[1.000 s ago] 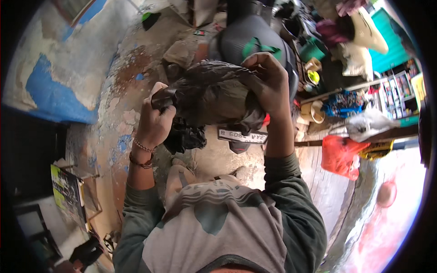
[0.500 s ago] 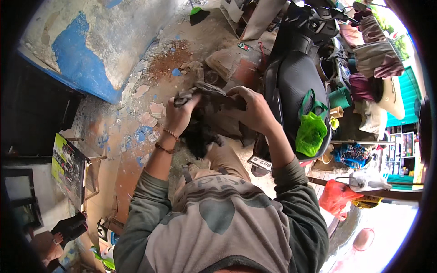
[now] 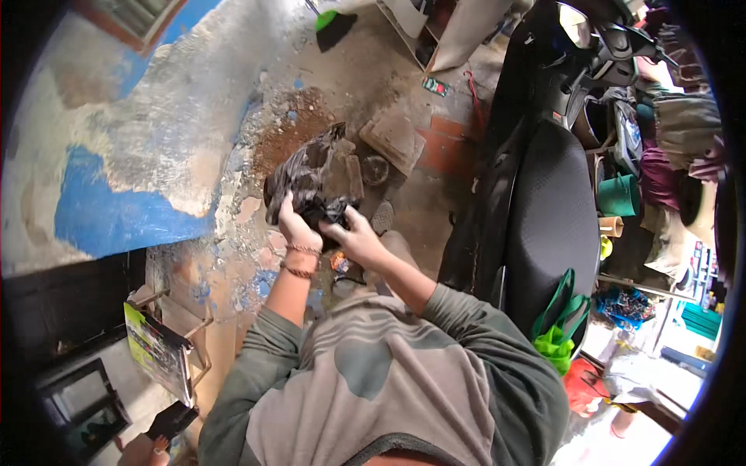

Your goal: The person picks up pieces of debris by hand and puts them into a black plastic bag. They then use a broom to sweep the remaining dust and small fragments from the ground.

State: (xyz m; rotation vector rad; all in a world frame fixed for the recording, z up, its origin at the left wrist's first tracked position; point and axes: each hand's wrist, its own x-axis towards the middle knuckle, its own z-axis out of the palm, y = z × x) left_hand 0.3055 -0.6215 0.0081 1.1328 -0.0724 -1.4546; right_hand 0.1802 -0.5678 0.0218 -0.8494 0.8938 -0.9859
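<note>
A crumpled, shiny black plastic bag (image 3: 305,167) hangs over the rubble in front of me, bulging a little on its far side. My left hand (image 3: 295,224) is closed on its near edge, with the thumb on top. Close beside it, my right hand (image 3: 359,239) pinches a gathered black part of the same bag between thumb and fingers. The fingertips of both hands are partly hidden by the folds. Whether anything lies inside the bag cannot be seen.
A parked motorcycle with a black seat (image 3: 548,210) stands at my right, a green bag (image 3: 558,334) hanging near its rear. Ahead lie a stone slab (image 3: 392,140), a round tin-like thing (image 3: 374,170) and reddish rubble (image 3: 294,116). A broom (image 3: 336,31) is farther off. A peeling wall (image 3: 140,155) borders the left.
Both hands have come lower and closer together, the right one moving left. The black bag now spreads out beyond the left hand. My view has shifted, with the motorcycle farther right.
</note>
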